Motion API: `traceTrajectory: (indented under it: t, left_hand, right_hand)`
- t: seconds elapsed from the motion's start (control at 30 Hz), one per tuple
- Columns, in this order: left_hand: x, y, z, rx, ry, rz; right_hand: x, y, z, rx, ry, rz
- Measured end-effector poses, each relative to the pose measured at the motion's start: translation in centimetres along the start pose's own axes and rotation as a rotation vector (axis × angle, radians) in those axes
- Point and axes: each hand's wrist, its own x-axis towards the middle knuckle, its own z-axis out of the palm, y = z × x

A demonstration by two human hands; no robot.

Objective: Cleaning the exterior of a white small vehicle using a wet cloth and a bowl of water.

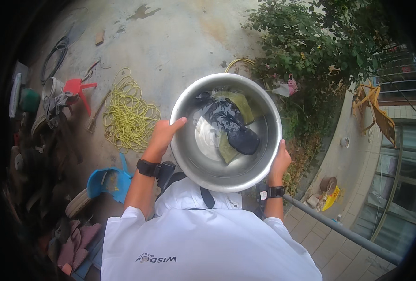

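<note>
I hold a large round steel basin [226, 179] out in front of my chest. My left hand [163, 134] grips its left rim, with a finger stretched along the edge. On the right rim sits my right hand [280, 161], thumb over the edge. Inside the basin lie a dark wet cloth [231, 124] and an olive-green cloth [241, 104] in a little water. Both wrists carry black bands.
A coil of yellow rope [129, 112] lies on the concrete floor to the left, near a red plastic stool [78, 88] and a blue plastic piece [108, 180]. A leafy bush [311, 42] grows at the right. A grey metal railing [344, 231] runs at lower right.
</note>
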Motion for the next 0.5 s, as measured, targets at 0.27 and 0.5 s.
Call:
traceTrajectory:
  t: [0.27,0.5]
  left_hand:
    - [16.3,9.3,-7.9,-0.145,0.242,0.093]
    - [27.5,15.9,-12.0,-0.292,0.328,0.194]
  right_hand:
    - [10.8,-15.6,21.4,0.011,-0.239,-0.173]
    - [19.4,-25.9,35.9,-0.087,-0.351,-0.376]
